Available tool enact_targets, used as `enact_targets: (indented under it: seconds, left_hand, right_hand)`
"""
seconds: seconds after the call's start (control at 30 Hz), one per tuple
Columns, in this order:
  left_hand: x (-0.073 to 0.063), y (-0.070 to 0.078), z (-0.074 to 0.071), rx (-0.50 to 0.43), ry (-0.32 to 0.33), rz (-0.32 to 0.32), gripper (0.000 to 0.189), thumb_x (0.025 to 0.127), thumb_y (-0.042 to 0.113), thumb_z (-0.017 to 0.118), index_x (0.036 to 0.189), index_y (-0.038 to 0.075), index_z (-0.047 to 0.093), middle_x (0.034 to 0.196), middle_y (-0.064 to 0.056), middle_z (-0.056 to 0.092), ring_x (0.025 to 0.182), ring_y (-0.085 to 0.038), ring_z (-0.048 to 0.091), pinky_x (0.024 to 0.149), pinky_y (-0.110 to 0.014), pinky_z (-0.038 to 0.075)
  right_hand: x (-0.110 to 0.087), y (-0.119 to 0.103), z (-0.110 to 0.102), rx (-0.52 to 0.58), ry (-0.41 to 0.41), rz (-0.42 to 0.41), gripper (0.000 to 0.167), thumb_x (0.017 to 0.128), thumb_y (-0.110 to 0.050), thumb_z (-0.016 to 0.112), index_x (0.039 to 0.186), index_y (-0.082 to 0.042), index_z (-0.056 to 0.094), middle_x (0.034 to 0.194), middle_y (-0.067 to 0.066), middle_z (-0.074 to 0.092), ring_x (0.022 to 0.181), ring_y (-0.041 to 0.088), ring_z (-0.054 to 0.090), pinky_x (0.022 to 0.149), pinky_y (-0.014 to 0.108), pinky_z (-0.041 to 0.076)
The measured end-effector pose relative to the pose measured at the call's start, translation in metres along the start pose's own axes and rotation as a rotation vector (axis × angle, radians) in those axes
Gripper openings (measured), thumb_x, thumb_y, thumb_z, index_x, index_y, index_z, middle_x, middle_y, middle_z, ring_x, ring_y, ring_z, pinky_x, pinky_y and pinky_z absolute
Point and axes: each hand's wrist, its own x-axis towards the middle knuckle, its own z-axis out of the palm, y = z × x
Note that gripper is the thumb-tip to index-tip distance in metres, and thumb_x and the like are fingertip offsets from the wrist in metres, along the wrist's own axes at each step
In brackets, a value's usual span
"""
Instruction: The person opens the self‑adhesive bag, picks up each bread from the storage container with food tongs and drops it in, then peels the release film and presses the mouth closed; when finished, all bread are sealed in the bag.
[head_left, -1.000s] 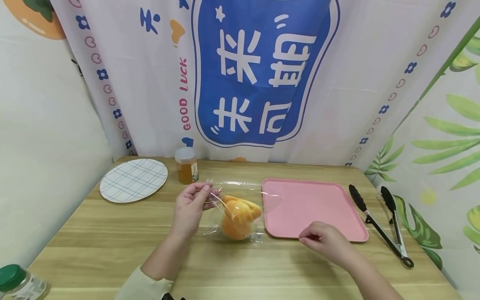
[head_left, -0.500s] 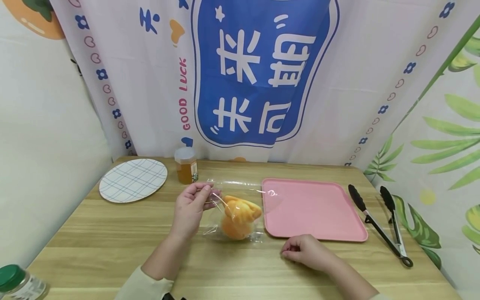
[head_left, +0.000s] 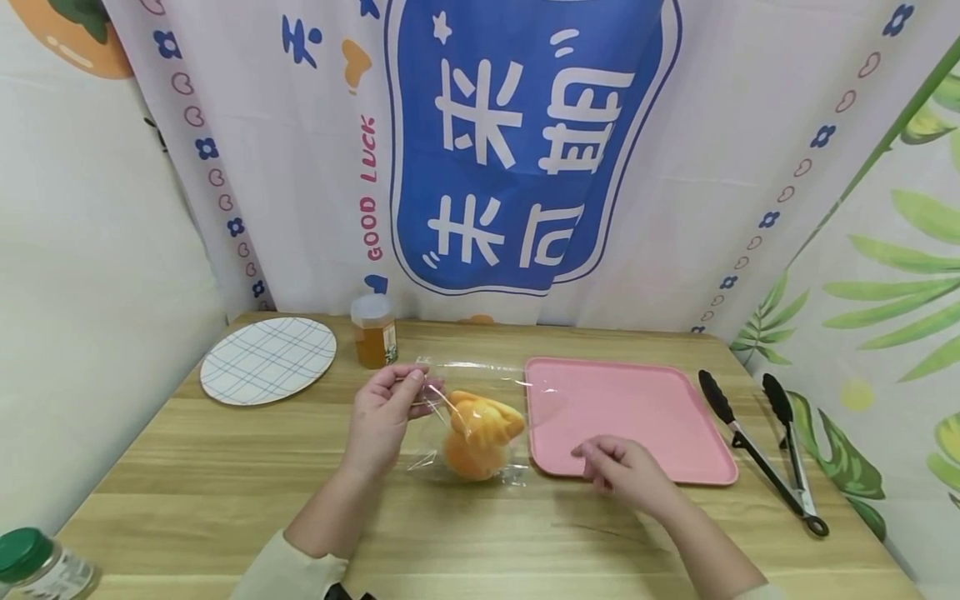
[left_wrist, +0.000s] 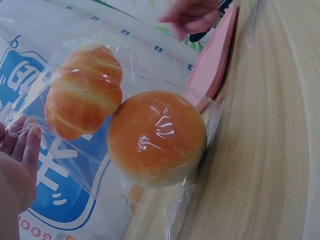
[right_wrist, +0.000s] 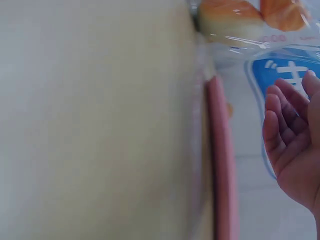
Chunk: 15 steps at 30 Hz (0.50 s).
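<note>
My left hand [head_left: 382, 412] pinches the upper left part of a clear plastic bag [head_left: 431, 462]. Inside the bag are a round bun [head_left: 474, 457] and a ridged bread roll [head_left: 486, 417]. The left wrist view shows the bun [left_wrist: 157, 137] beside the roll [left_wrist: 85, 92], both behind shiny film. My right hand [head_left: 626, 471] hovers around the near edge of the pink tray [head_left: 622, 408], to the right of the bag. Its fingers look loosely bent in the right wrist view, where the hand [right_wrist: 295, 135] holds nothing. A faint thin strand [head_left: 611, 531] lies on the table below it.
Black-tipped tongs [head_left: 772, 467] lie spread right of the tray. A checked oval plate [head_left: 268, 361] is at the back left, near a jar of amber contents [head_left: 373, 333]. A green-capped jar [head_left: 45, 565] stands at the front left. Printed cloth [head_left: 315, 167] hangs behind the table.
My right hand moved left and toward me from the tray's edge, then back up over it with fingers looser. A thin strand now shows on the table. The left hand and bag stayed put.
</note>
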Motion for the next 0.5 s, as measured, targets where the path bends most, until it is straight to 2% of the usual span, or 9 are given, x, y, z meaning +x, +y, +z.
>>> enact_targets:
  seconds: [0.1, 0.2, 0.27, 0.37, 0.43, 0.5]
  left_hand:
    - [0.000, 0.001, 0.000, -0.003, -0.001, 0.000, 0.013, 0.101, 0.007, 0.052, 0.104, -0.002, 0.060, 0.080, 0.009, 0.074, 0.077, -0.009, 0.072, 0.069, -0.025, 0.062]
    - [0.000, 0.002, 0.000, -0.002, -0.006, -0.005, 0.013, 0.101, 0.007, 0.052, 0.105, -0.002, 0.060, 0.080, 0.009, 0.075, 0.077, -0.009, 0.072, 0.070, -0.025, 0.062]
    - [0.001, 0.001, 0.000, -0.003, -0.010, -0.005, 0.015, 0.101, 0.007, 0.051, 0.107, -0.005, 0.058, 0.080, 0.009, 0.074, 0.078, -0.009, 0.072, 0.070, -0.025, 0.062]
    - [0.001, 0.000, -0.001, 0.002, -0.017, 0.012, 0.018, 0.101, 0.006, 0.051, 0.110, -0.009, 0.056, 0.080, 0.010, 0.074, 0.079, -0.009, 0.073, 0.072, -0.026, 0.062]
    - [0.002, 0.000, -0.002, 0.017, -0.024, 0.033, 0.017, 0.101, 0.006, 0.051, 0.110, -0.008, 0.056, 0.081, 0.011, 0.074, 0.080, -0.009, 0.073, 0.074, -0.025, 0.061]
    - [0.002, 0.000, -0.004, 0.041, -0.029, 0.058, 0.016, 0.101, 0.006, 0.051, 0.108, -0.006, 0.058, 0.082, 0.012, 0.074, 0.082, -0.008, 0.072, 0.078, -0.024, 0.060]
  right_hand:
    - [0.012, -0.015, -0.004, 0.005, 0.106, -0.075, 0.033, 0.103, -0.019, 0.050, 0.118, 0.008, 0.061, 0.101, 0.025, 0.066, 0.082, 0.007, 0.063, 0.076, 0.021, 0.057]
    - [0.025, -0.030, -0.004, 0.047, 0.145, -0.131, 0.032, 0.100, -0.014, 0.055, 0.121, 0.009, 0.060, 0.113, 0.024, 0.066, 0.095, 0.001, 0.063, 0.087, 0.017, 0.054]
    - [0.032, -0.037, -0.001, 0.096, 0.140, -0.146, 0.032, 0.097, -0.011, 0.060, 0.120, 0.011, 0.059, 0.110, 0.010, 0.070, 0.095, -0.002, 0.062, 0.088, 0.015, 0.054]
    - [0.038, -0.045, 0.004, 0.169, 0.158, -0.150, 0.026, 0.091, -0.006, 0.067, 0.110, 0.012, 0.063, 0.098, -0.010, 0.072, 0.090, -0.003, 0.064, 0.083, 0.016, 0.055]
    - [0.040, -0.048, 0.006, 0.187, 0.186, -0.154, 0.019, 0.090, -0.006, 0.069, 0.101, 0.009, 0.066, 0.090, -0.017, 0.071, 0.088, -0.002, 0.065, 0.082, 0.017, 0.056]
    - [0.041, -0.050, 0.008, 0.196, 0.210, -0.156, 0.015, 0.091, -0.008, 0.068, 0.096, 0.006, 0.068, 0.089, -0.015, 0.072, 0.088, -0.001, 0.066, 0.083, 0.017, 0.055]
